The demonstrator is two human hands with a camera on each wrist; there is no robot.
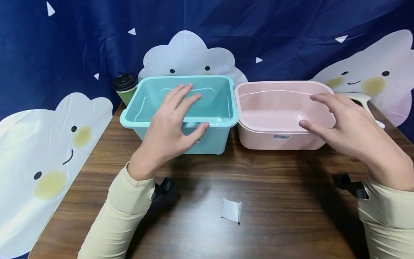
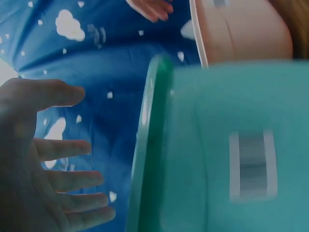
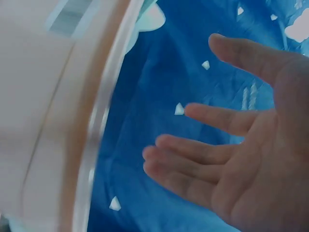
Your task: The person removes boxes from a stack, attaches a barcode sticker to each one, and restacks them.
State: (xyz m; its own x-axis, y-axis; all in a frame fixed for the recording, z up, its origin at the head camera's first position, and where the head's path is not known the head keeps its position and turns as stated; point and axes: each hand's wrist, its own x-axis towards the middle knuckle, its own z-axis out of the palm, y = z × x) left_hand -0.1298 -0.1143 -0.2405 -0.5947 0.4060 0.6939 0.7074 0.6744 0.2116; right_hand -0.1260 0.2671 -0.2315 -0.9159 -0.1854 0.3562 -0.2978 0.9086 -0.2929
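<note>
My left hand (image 1: 173, 124) hovers over the front rim of a teal plastic bin (image 1: 207, 138), its fingers spread and holding nothing. In the left wrist view the hand stands apart from the bin's wall. To the right, my right hand (image 1: 346, 122) is raised over the right end of a pink plastic bin (image 1: 265, 141), thumb and fingers apart with nothing between them. The right wrist view shows a gap between those fingers and the pink rim (image 3: 99, 121). A small white packet (image 1: 231, 210) lies on the wooden table in front of the bins.
A green cup with a black lid (image 1: 125, 86) stands behind the teal bin's left side. Behind the right hand, a white handled object (image 1: 363, 99) is partly hidden. The two bins stand side by side on the table (image 1: 278, 223), before a blue curtain (image 1: 275, 32) with clouds.
</note>
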